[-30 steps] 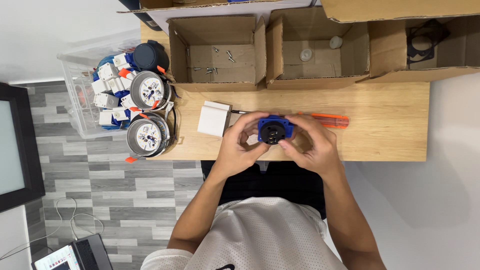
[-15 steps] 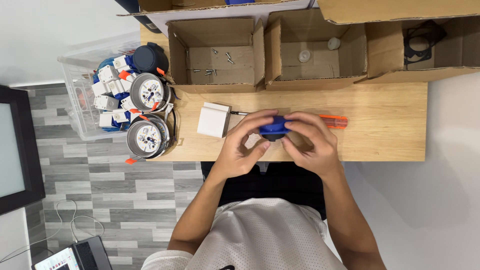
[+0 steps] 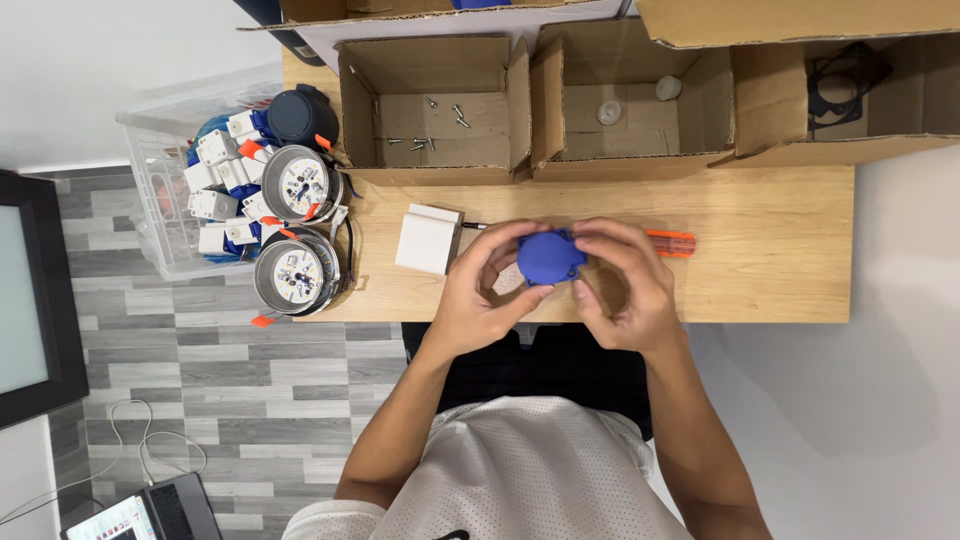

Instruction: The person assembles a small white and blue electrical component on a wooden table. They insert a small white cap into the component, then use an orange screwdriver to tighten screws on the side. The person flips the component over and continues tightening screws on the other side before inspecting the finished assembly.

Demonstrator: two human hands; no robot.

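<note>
A light wooden desk (image 3: 760, 270) stands over a floor of grey wood-look planks (image 3: 180, 400), with white wall at the right and far left. Along the far edge of the desk sit three open cardboard boxes: the left box (image 3: 430, 105) holds a few loose screws, the middle box (image 3: 625, 100) two small white round pieces, and the right box (image 3: 840, 95) a dark frame-like part. At the left end, a clear plastic bin (image 3: 165, 195) holds white and blue parts, and two round metal units (image 3: 290, 275) with white faces sit at the desk's left edge, just beside it. A small white box (image 3: 428, 238) lies near the middle of the desk.

The person's left hand (image 3: 480, 285) and right hand (image 3: 625, 280) meet above the near edge of the desk, both closed on a round blue part (image 3: 548, 258) held between the fingertips. An orange-handled screwdriver (image 3: 672, 243) lies on the desk just beyond the right hand. A dark screen (image 3: 30, 300) stands at the far left, and a laptop (image 3: 140, 515) lies on the floor.
</note>
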